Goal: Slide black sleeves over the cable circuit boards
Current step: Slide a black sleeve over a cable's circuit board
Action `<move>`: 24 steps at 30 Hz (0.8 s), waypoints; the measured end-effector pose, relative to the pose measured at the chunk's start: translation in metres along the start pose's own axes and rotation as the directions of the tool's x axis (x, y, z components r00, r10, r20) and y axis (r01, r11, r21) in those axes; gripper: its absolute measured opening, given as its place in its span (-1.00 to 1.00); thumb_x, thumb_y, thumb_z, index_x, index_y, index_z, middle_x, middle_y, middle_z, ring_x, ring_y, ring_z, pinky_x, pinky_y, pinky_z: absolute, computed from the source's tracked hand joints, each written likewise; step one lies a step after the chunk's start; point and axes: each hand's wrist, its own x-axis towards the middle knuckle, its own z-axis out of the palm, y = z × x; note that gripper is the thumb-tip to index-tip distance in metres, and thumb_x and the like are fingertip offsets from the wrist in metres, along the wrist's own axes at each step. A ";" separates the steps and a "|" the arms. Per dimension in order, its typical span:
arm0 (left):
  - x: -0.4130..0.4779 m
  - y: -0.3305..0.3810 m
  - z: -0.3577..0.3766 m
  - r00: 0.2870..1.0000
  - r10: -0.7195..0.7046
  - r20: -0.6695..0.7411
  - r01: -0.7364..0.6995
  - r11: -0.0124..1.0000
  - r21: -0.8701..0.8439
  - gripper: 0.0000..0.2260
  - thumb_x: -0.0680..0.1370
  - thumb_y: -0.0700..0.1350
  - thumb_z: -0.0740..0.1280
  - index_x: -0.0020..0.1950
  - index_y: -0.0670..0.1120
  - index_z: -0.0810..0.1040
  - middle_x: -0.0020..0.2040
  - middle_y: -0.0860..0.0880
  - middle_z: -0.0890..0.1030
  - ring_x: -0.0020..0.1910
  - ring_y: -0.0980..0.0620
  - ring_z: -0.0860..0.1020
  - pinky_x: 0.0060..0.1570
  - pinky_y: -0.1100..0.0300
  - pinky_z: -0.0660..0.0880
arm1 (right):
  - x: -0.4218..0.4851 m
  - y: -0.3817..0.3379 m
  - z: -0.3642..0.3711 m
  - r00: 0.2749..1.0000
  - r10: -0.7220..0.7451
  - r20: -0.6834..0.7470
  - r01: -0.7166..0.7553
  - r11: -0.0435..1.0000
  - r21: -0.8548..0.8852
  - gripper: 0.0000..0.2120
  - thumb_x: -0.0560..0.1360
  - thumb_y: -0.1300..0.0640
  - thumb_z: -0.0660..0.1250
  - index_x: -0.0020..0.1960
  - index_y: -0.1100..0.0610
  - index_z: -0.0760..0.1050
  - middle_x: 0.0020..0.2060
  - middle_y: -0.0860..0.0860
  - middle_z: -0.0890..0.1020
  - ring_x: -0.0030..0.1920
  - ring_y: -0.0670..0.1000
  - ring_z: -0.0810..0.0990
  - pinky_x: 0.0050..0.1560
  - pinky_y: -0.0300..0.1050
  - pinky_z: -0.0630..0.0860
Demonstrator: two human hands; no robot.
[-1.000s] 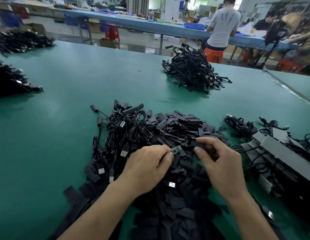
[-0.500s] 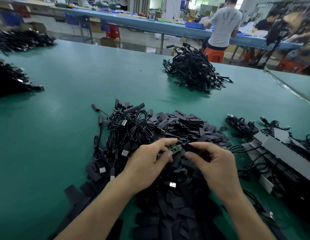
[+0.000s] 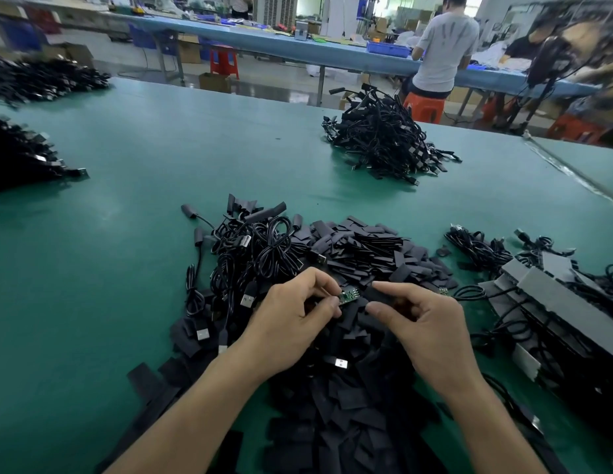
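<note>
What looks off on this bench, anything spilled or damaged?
Nothing looks damaged. The left hand pinches a bare green board; the right hand pinches a sleeve beside it, not yet on. One oddity: a second bare board lies loose at the sleeve pile's right edge.

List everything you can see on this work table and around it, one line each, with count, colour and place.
circuit board: one held, green, between the hands
sleeve: one, black, just right of the circuit board
sleeve pile: one, black, under and beyond the hands
loose cables: one tangle, black, left of the sleeve pile
cable heap: one, black, far centre of the table
side heaps: two, black, left edge
grey strips: several, grey, right edge among cables
table: one, green, under everything
person: one, white shirt, at the far blue bench
left grip: bare hand, pinches the circuit board
right grip: bare hand, pinches the sleeve
</note>
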 end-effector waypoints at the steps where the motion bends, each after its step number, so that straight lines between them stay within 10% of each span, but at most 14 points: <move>1: 0.000 -0.001 0.000 1.000 0.004 -0.015 -0.004 1.000 -0.001 -0.90 0.61 -0.03 0.32 -0.01 0.20 0.49 -0.11 0.21 0.67 -0.15 -0.02 0.65 -0.03 -0.02 0.59 | 0.000 0.001 0.000 1.000 0.010 0.002 -0.010 1.000 -0.020 -0.73 0.38 0.10 0.55 0.05 -0.11 0.67 -0.16 -0.25 0.70 -0.10 -0.22 0.66 -0.07 -0.38 0.54; 5: -0.001 -0.001 0.001 0.997 0.011 -0.072 -0.011 1.000 -0.004 -0.87 0.61 -0.10 0.35 -0.02 0.16 0.53 -0.14 0.21 0.67 -0.21 0.03 0.63 -0.18 0.17 0.55 | 0.001 0.004 -0.005 0.997 -0.020 -0.070 0.001 0.965 -0.262 -0.78 0.45 0.05 0.49 0.09 0.00 0.68 -0.09 -0.22 0.67 -0.05 -0.22 0.62 0.00 -0.38 0.50; 9: -0.001 -0.002 0.001 0.996 0.009 -0.089 -0.012 0.999 -0.031 -0.87 0.60 -0.16 0.37 0.01 0.09 0.59 -0.11 0.19 0.68 -0.11 0.22 0.63 -0.16 0.39 0.50 | -0.001 0.005 -0.010 0.991 0.083 -0.102 -0.130 0.752 -0.646 -0.65 0.52 -0.02 0.40 0.30 -0.03 0.56 0.15 -0.01 0.57 0.19 0.08 0.49 0.20 0.04 0.42; 15: 0.000 -0.002 0.002 0.995 0.017 -0.099 -0.020 0.999 -0.030 -0.86 0.60 -0.18 0.38 0.01 0.08 0.60 -0.11 0.19 0.67 -0.06 0.25 0.64 -0.13 0.42 0.50 | -0.001 -0.004 -0.006 0.980 0.146 0.138 -0.024 0.768 -0.640 -0.62 0.44 -0.32 0.32 0.14 -0.14 0.60 0.00 -0.17 0.53 0.13 -0.06 0.45 0.21 -0.03 0.38; 24: 0.000 -0.004 0.002 0.993 0.036 -0.111 -0.038 0.999 -0.013 -0.82 0.60 -0.15 0.38 0.00 0.16 0.57 -0.09 0.23 0.66 -0.03 0.22 0.64 -0.12 0.38 0.52 | -0.004 -0.005 -0.008 0.958 0.173 0.229 -0.064 0.906 -0.418 -0.71 0.41 -0.08 0.51 0.11 -0.20 0.56 -0.12 -0.23 0.57 0.00 -0.19 0.52 0.11 -0.05 0.50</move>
